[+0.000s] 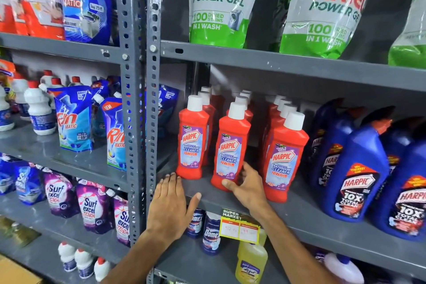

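Fingers of the right hand [247, 188] grip the red Harpic bottle [230, 152] low down. The left hand [171, 208] lies flat, fingers straight, on the grey shelf [299, 212] edge.

Bare shelf front [299, 211], red bottles [193, 143] packed behind, narrow gaps between rows

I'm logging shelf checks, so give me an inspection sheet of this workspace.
Surface: grey metal shelf, bottles standing in rows.
Job's things: red plastic Harpic bottle with white cap, upright, front of middle row.
Clutter: yellow price tag on shelf edge.
Grips: left grip rests flat on shelf edge; right grip holds red bottle's base.
Cables: nothing seen.
Surroundings: blue plastic Harpic jugs right; green Ariel pouches above.
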The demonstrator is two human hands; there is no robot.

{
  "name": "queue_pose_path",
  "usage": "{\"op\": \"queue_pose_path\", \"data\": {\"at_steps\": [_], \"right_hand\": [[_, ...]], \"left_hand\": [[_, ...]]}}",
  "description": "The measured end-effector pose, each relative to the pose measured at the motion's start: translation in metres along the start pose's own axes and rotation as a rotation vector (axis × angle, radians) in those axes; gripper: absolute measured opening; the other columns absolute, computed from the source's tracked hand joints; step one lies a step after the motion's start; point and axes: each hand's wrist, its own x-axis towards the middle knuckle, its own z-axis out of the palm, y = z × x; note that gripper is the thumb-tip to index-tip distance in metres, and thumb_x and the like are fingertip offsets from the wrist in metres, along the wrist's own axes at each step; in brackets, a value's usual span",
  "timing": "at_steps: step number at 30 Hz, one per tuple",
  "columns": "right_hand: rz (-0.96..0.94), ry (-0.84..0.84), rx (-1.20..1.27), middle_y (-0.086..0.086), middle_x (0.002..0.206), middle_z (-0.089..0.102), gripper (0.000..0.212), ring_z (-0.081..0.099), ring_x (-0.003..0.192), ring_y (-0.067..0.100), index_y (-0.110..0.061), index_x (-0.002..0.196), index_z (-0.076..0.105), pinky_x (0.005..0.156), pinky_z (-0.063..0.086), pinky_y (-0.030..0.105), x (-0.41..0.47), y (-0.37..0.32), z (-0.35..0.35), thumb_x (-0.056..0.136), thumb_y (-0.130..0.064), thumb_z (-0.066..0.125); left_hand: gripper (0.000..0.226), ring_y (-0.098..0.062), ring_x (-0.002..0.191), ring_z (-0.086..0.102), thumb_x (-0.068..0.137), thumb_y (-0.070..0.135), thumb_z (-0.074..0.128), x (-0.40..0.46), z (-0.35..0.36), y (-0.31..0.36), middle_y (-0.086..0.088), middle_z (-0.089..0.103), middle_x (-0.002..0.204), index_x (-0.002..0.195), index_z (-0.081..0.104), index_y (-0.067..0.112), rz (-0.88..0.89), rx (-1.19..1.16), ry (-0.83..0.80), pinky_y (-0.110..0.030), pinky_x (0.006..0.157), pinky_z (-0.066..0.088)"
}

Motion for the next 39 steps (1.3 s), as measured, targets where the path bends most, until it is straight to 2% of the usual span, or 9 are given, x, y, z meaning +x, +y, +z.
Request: {"op": "queue_pose_path", "data": {"at_steps": [6, 10, 16, 22, 26, 36, 39], "right_hand": [[0.018, -0.029, 0.048, 0.0, 0.132, 0.071, 0.069, 0.066, 0.12, 0.013, -0.016, 0.141, 0.058, 0.103, 0.052, 0.027, 0.0, 0.001, -0.001, 0.08, -0.012, 0.09], [0.03, -0.022, 0.051, 0.001, 0.134, 0.072, 0.07, 0.068, 0.122, 0.014, -0.017, 0.142, 0.057, 0.11, 0.054, 0.038, 0.001, 0.002, 0.001, 0.08, -0.011, 0.09], [0.031, -0.014, 0.048, 0.003, 0.137, 0.07, 0.071, 0.067, 0.125, 0.018, -0.014, 0.144, 0.057, 0.111, 0.053, 0.042, 0.0, 0.001, 0.002, 0.081, -0.013, 0.089], [0.043, -0.034, 0.07, 0.001, 0.131, 0.071, 0.065, 0.066, 0.114, 0.01, -0.015, 0.14, 0.058, 0.106, 0.053, 0.033, -0.001, 0.002, -0.001, 0.083, -0.011, 0.088], [0.05, -0.028, 0.064, 0.004, 0.137, 0.07, 0.07, 0.067, 0.125, 0.018, -0.016, 0.144, 0.056, 0.111, 0.054, 0.043, -0.001, 0.002, 0.001, 0.082, -0.015, 0.089], [0.054, -0.033, 0.044, 0.006, 0.137, 0.071, 0.068, 0.067, 0.123, 0.017, -0.015, 0.14, 0.058, 0.111, 0.054, 0.046, -0.004, -0.002, -0.002, 0.081, -0.018, 0.091], [0.02, 0.006, 0.041, 0.003, 0.137, 0.071, 0.076, 0.068, 0.121, 0.014, -0.016, 0.143, 0.055, 0.11, 0.055, 0.044, -0.007, -0.001, -0.004, 0.077, -0.019, 0.093]], "left_hand": [[0.1, -0.034, 0.152, 0.035, 0.098, 0.073, 0.004, 0.001, 0.0, 0.0, -0.022, 0.04, 0.162, 0.156, 0.035, -0.003, 0.003, 0.017, -0.013, -0.046, 0.128, 0.025], [0.101, -0.033, 0.154, 0.032, 0.097, 0.073, 0.0, 0.0, -0.005, 0.001, -0.022, 0.036, 0.164, 0.158, 0.031, -0.001, 0.002, 0.02, -0.032, -0.045, 0.129, 0.021], [0.106, -0.031, 0.157, 0.025, 0.092, 0.075, -0.009, 0.0, -0.01, 0.001, -0.02, 0.03, 0.168, 0.161, 0.024, 0.001, 0.001, 0.037, -0.057, -0.043, 0.13, 0.015], [0.107, -0.031, 0.157, 0.024, 0.091, 0.074, -0.01, -0.001, -0.012, 0.003, -0.019, 0.028, 0.169, 0.161, 0.023, 0.001, -0.007, 0.033, -0.072, -0.043, 0.13, 0.014], [0.108, -0.03, 0.158, 0.021, 0.088, 0.074, -0.013, -0.001, -0.015, 0.003, -0.018, 0.025, 0.17, 0.162, 0.019, 0.002, -0.008, 0.025, -0.079, -0.042, 0.131, 0.013], [0.109, -0.03, 0.158, 0.02, 0.089, 0.077, -0.011, -0.001, -0.014, 0.0, -0.018, 0.024, 0.17, 0.162, 0.018, 0.001, -0.011, -0.046, -0.098, -0.043, 0.131, 0.012], [0.109, -0.03, 0.159, 0.017, 0.088, 0.076, -0.012, 0.0, -0.015, 0.0, -0.019, 0.02, 0.171, 0.162, 0.015, 0.001, -0.016, -0.058, -0.095, -0.042, 0.131, 0.009]]}}
